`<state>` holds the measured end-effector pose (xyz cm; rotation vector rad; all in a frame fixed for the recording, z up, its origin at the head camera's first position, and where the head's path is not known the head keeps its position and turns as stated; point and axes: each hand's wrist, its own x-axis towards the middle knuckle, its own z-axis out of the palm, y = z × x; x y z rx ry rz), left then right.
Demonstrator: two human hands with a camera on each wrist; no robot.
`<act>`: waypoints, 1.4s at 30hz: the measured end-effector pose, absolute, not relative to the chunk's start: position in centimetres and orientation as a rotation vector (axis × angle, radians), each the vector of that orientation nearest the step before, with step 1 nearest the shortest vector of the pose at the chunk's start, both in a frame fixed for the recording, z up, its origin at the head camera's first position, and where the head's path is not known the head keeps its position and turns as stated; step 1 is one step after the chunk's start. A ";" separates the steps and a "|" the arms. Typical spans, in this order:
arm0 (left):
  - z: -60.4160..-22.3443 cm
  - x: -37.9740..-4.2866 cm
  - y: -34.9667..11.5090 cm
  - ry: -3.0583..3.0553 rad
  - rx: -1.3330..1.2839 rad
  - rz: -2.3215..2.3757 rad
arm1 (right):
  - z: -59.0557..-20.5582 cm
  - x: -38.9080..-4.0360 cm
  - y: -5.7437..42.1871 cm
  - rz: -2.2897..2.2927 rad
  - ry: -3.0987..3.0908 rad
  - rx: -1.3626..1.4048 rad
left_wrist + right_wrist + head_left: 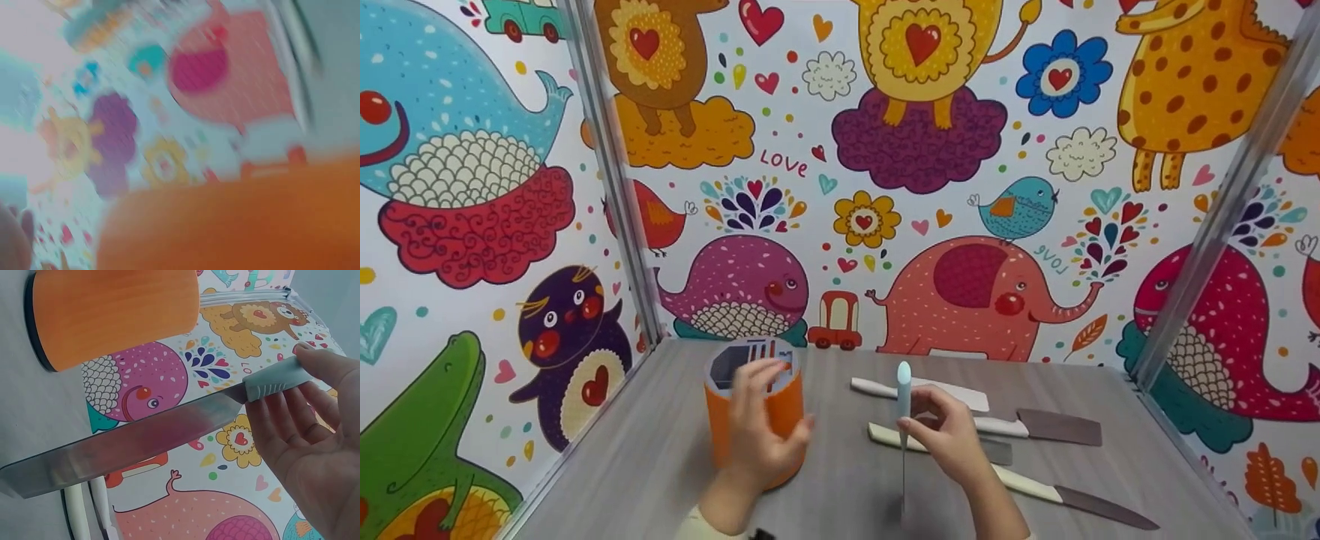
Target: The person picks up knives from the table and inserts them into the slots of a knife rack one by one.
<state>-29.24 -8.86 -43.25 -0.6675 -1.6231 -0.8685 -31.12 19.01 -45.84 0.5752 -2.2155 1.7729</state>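
My right hand [952,431] pinches the light blue handle of a knife [904,386] between thumb and fingers. In the head view the knife stands upright, blade down, seen edge-on. The right wrist view shows its broad, shiny blade [135,436] free of the other fingers' grip. My left hand [757,431], blurred, is in front of an orange cylindrical knife block [720,427] with slots in its top. Its fingers are loosely bent and hold nothing; whether they touch the block is unclear. The orange wall [236,225] fills the lower left wrist view.
Several knives lie on the grey table [645,450] behind and right of my right hand: a white-bladed one [960,396], a dark-bladed cleaver [1065,427], a cream-handled knife [885,435] and a long pointed knife [1110,508]. Walls with cartoon animals enclose the table.
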 end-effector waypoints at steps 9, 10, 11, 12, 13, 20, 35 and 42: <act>-41.3 -30.7 -3.8 -1.765 -0.753 -1.129 | -45.9 -31.3 18.5 1.736 -2.141 0.528; -41.5 -30.8 -3.5 -1.786 -0.736 -1.191 | -45.9 -31.3 18.4 1.740 -2.139 0.530; -41.7 -30.9 -3.3 -1.811 -0.723 -1.239 | -45.9 -31.2 18.4 1.740 -2.140 0.537; -42.0 -31.0 -3.0 -1.840 -0.716 -1.264 | -45.9 -31.2 18.2 1.736 -2.142 0.547; -42.2 -31.0 -2.8 -1.876 -0.719 -1.279 | -45.9 -31.2 18.1 1.735 -2.138 0.562; -43.8 -30.7 -1.3 -2.115 -0.763 -1.368 | -46.3 -31.0 17.1 1.748 -2.110 0.603; -44.5 -30.7 -0.4 -2.196 -0.795 -1.570 | -46.7 -30.4 15.7 1.635 -2.128 0.679; -44.5 -30.7 -0.5 -2.150 -0.825 -1.606 | -46.8 -30.4 15.6 1.704 -2.102 0.697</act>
